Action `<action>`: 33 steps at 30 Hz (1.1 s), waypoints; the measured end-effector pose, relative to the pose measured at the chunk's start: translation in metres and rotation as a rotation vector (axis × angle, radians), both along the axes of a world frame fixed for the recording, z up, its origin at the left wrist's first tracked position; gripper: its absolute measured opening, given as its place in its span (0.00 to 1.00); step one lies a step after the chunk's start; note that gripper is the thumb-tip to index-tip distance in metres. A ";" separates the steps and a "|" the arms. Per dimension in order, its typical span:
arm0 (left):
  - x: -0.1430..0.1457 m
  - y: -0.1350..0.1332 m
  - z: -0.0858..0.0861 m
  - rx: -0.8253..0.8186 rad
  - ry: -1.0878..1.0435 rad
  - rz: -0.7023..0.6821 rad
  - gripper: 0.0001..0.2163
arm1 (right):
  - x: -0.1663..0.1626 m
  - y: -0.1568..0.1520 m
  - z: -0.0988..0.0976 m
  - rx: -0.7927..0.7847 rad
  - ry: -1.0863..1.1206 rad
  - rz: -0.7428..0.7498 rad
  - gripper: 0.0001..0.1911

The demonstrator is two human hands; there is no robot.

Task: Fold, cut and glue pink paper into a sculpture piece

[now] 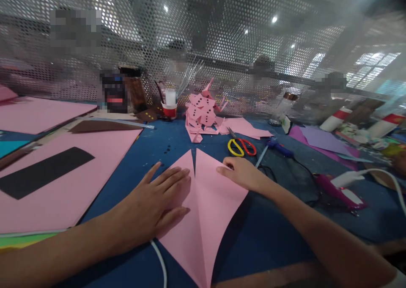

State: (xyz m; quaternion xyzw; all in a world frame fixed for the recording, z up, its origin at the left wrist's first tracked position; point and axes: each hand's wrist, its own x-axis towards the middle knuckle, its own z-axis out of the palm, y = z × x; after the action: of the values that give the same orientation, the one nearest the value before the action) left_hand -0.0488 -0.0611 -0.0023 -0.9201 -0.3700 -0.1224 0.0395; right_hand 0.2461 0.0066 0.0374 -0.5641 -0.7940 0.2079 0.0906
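Note:
A large pink sheet of paper [209, 212] lies in front of me, creased down its middle, with a narrow slit at its top edge. My left hand [165, 195] rests flat on the sheet's left half, fingers stretched out and thumb apart. At the upper right edge, my right hand [239, 174] has curled fingers, with the thumb on top of the paper and the edge gripped between them; the fingertips underneath are hidden. Scissors [242, 146] with one yellow and one red handle lie just beyond my right hand.
Behind stands a pile of folded pink paper pieces with black dots [203, 110]. A pink stack [104, 161] bearing a black strip [47, 169] lies left. Right are a blue glue gun [281, 148], cords and a magenta device [345, 195]. A perforated metal screen [215, 34] closes the back.

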 end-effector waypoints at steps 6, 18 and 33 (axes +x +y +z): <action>-0.001 0.000 0.003 -0.012 -0.020 0.005 0.31 | 0.009 -0.001 0.005 -0.027 0.042 0.028 0.20; 0.002 -0.004 0.004 -0.015 -0.009 -0.041 0.28 | 0.008 0.003 -0.002 0.028 -0.014 -0.086 0.18; 0.001 -0.004 0.002 -0.026 0.019 -0.021 0.28 | 0.015 0.008 -0.001 -0.013 0.012 -0.012 0.16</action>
State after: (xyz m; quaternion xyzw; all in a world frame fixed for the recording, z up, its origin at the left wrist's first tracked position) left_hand -0.0482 -0.0654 0.0000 -0.9255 -0.3615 -0.1095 0.0296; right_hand 0.2615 0.0144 0.0364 -0.5683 -0.7886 0.2156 0.0929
